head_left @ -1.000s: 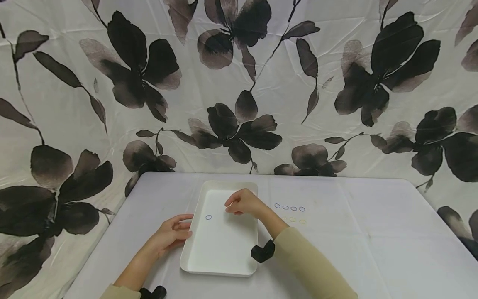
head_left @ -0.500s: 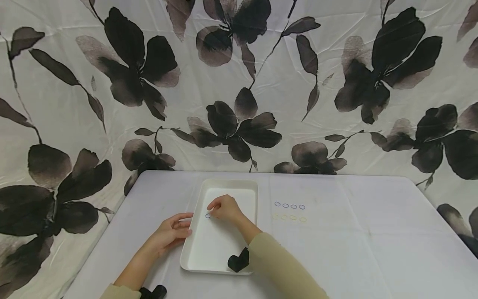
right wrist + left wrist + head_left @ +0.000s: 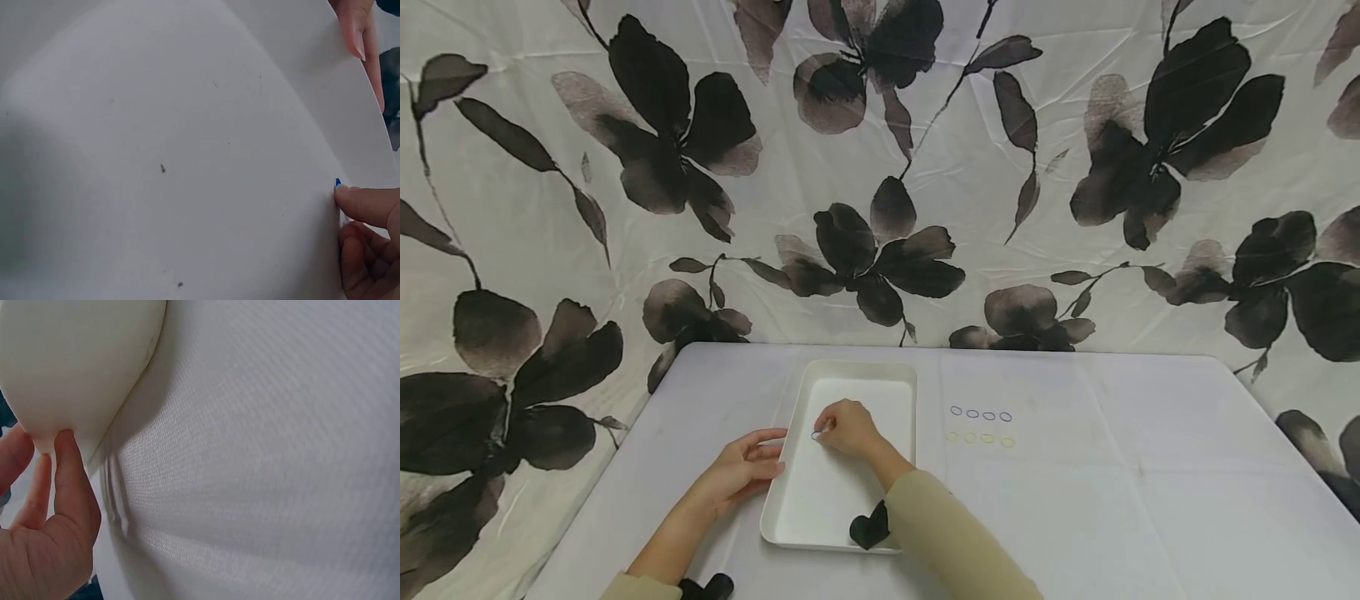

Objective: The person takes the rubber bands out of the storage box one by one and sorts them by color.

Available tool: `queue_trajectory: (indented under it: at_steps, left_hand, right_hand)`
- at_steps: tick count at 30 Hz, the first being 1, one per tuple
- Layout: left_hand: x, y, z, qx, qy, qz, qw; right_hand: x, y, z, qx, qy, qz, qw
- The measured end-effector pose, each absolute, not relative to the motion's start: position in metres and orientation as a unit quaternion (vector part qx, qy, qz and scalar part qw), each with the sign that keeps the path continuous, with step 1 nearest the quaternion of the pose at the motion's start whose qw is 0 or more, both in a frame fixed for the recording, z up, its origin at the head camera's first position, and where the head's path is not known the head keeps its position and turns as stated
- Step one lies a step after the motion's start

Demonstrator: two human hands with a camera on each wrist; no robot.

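In the head view, a white rectangular tray [image 3: 812, 504] lies on the table. My right hand [image 3: 848, 427] reaches over it and pinches a small blue ring [image 3: 337, 182] between thumb and fingertips, low over the tray floor near its left side. Only a bit of the ring shows past the thumb in the right wrist view; the fingers cover the rest. At the tray's left side, my left hand [image 3: 741, 471] touches the outer wall with its fingertips and thumb, the fingers extended. The left wrist view shows the thumb [image 3: 72, 475] against that wall.
Right of the tray lie a row of several blue rings [image 3: 973, 413] and, nearer me, a row of several yellow rings [image 3: 987, 438]. A white cloth [image 3: 1112, 500] covers the table. A flower-patterned curtain [image 3: 985, 200] hangs behind it.
My right hand has moved left and down across the tray to the blue ring that lay there, and its fingers have closed on it. The left hand has stayed at the tray's side.
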State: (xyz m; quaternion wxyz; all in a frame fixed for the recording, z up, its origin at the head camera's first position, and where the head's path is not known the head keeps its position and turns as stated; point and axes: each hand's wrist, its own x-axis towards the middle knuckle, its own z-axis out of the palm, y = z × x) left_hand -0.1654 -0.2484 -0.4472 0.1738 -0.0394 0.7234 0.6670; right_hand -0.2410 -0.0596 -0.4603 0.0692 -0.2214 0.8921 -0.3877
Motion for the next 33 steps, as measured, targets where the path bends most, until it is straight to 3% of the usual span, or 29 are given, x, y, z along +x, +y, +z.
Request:
queue_trajectory:
  at_steps: [15, 21, 33]
  left_hand:
    - [-0.166, -0.247, -0.447, -0.041, 0.718, 0.674, 0.170]
    - [-0.164, -0.247, -0.447, -0.037, 0.715, 0.676, 0.173]
    - [-0.163, -0.248, -0.444, -0.044, 0.720, 0.673, 0.167]
  right_hand:
    - [-0.234, -0.063, -0.446, -0.233, 0.940, -0.214, 0.126]
    - [-0.233, -0.062, -0.445, -0.242, 0.932, -0.229, 0.145]
    - [-0.240, -0.032, -0.439, -0.267, 0.888, -0.354, 0.121]
